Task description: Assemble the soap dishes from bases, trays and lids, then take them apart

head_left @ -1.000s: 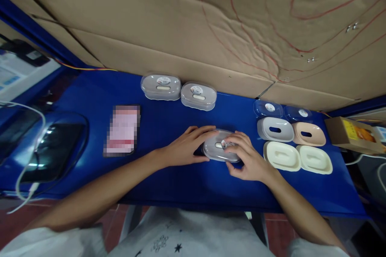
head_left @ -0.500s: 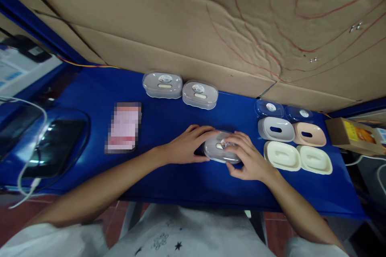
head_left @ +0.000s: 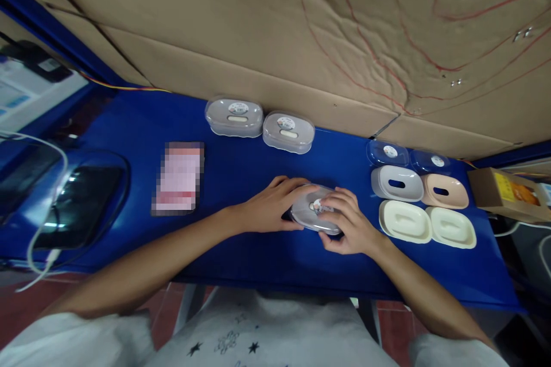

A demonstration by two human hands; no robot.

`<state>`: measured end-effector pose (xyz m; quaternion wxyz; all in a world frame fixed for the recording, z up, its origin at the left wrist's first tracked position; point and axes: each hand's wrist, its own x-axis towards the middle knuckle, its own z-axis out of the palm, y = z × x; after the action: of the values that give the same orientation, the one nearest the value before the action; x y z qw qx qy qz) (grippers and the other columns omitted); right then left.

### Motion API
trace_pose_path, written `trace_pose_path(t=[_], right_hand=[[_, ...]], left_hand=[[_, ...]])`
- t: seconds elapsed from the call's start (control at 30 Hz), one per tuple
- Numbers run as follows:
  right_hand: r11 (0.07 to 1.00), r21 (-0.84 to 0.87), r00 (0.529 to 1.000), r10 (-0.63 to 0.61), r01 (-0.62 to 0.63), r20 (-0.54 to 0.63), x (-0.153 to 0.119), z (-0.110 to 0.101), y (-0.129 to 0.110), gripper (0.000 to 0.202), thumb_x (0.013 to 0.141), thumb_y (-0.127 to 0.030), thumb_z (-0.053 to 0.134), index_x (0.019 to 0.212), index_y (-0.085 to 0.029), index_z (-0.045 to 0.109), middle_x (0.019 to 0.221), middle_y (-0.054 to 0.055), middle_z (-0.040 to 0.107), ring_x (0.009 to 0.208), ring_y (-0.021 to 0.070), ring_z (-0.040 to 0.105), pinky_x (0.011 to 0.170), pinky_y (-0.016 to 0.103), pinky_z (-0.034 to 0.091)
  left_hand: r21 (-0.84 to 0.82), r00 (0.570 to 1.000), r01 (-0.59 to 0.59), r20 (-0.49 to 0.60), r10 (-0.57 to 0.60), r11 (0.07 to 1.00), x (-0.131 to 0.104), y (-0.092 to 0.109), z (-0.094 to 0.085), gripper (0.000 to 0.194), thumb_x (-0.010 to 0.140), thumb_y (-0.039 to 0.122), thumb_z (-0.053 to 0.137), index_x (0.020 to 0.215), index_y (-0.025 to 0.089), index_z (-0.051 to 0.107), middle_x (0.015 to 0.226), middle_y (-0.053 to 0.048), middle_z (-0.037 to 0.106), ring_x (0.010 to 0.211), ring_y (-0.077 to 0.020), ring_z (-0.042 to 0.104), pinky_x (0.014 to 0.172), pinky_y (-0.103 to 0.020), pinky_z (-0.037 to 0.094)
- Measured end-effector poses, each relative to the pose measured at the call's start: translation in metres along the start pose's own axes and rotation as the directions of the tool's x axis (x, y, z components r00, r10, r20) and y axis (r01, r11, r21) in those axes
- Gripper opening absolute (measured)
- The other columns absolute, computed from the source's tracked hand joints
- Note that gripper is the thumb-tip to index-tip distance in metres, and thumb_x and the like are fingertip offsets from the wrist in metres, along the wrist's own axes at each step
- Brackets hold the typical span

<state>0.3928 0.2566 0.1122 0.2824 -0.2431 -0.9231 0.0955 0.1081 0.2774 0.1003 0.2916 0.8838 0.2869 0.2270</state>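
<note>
A grey oval soap box [head_left: 307, 213] with a clear lid and a round sticker lies on the blue table, between my two hands. My left hand [head_left: 269, 206] grips its left end, fingers along the far edge and thumb at the near side. On the right, my right hand [head_left: 350, 221] wraps over the lid and its right end, with the thumb at the near edge. Part of the sticker and the right end are hidden under my fingers. To the right lie a grey slotted tray [head_left: 379, 183], a peach slotted tray [head_left: 458, 190] and cream bases [head_left: 404, 222].
Two lidded grey soap boxes [head_left: 235, 126] stand at the back by the cardboard wall [head_left: 206, 28]. Clear lids [head_left: 379, 152] lie behind the trays. A blurred-out phone [head_left: 178, 178] is on the left, near a black device [head_left: 92, 200] with cables. A cardboard box [head_left: 491, 189] stands far right.
Both hands stay on the grey soap box, which looks slightly turned, its right end a little nearer me. The whole view has shifted a little.
</note>
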Motion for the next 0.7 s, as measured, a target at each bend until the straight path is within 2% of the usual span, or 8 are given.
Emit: trace_pose_path(t=[0.2,0.47,0.6,0.7], right_hand=[[0.999,0.015,0.999,0.041,-0.041,0.011,-0.0042,0.0010,0.0054,0.052,0.085,-0.029,0.074,0.134,-0.034,0.057,0.133,0.008,0.070,0.124,0.0313,0.068,0.116,0.064,0.049],[0.999,-0.050,0.998,0.021,-0.018,0.058,0.0018,-0.0024,0.0006,0.044,0.091,-0.033,0.073,0.132,-0.032,0.058,0.131,0.009,0.070,0.127,0.0316,0.065,0.119,0.063,0.047],[0.997,-0.075,0.998,0.011,-0.006,0.066,0.0030,-0.0026,-0.0017,0.042,0.093,-0.033,0.072,0.132,-0.029,0.058,0.132,0.010,0.070,0.127,0.0310,0.064,0.120,0.061,0.046],[0.997,-0.083,0.996,0.013,-0.006,0.083,0.0023,-0.0017,-0.0017,0.040,0.094,-0.032,0.071,0.132,-0.031,0.059,0.132,0.008,0.070,0.127,0.0304,0.065,0.121,0.061,0.045]], left_hand=[[0.010,0.999,0.054,0.003,-0.054,0.998,-0.0028,-0.0015,-0.0036,0.098,0.090,0.045,0.084,0.170,0.034,0.029,0.161,-0.013,0.053,0.147,-0.0343,0.052,0.123,-0.051,0.037],[0.028,0.999,0.038,0.001,-0.038,0.999,-0.0052,-0.0048,-0.0018,0.096,0.093,0.042,0.081,0.171,0.034,0.026,0.171,-0.015,0.043,0.155,-0.0352,0.045,0.125,-0.053,0.035],[0.042,1.000,0.025,-0.002,-0.025,0.999,-0.0052,-0.0060,-0.0018,0.096,0.092,0.040,0.082,0.171,0.032,0.027,0.169,-0.016,0.045,0.155,-0.0354,0.045,0.125,-0.054,0.035],[0.038,1.000,0.023,0.000,-0.023,0.999,-0.0048,-0.0052,-0.0041,0.093,0.094,0.040,0.081,0.170,0.033,0.028,0.167,-0.016,0.046,0.154,-0.0353,0.046,0.124,-0.054,0.037]])
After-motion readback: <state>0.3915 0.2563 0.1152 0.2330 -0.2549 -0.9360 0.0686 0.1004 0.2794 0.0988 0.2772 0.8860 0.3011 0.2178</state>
